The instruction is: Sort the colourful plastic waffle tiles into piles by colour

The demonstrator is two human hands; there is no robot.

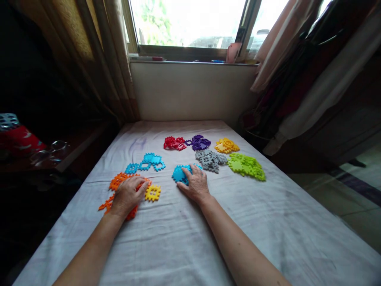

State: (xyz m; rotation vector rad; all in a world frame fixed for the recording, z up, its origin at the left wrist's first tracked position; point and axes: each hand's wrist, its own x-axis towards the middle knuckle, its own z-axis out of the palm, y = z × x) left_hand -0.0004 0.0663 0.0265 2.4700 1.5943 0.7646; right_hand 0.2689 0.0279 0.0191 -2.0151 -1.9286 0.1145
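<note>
Pale sheet (166,246): two hands (195,184) (127,194), two blue clusters (179,174) (152,159), one grey cluster (210,161).

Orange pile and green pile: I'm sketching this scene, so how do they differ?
The left hand covers part of the orange pile; no hand is over the green pile.
The orange pile lies on the left, nearer the person; the green pile lies on the right, farther off.
Both are made of flat pieces with notched edges and lie on the sheet.

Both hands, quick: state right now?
Left hand: over the orange pieces; whether it grips any cannot be told.
Right hand: open, spread over the nearer blue pile.
</note>
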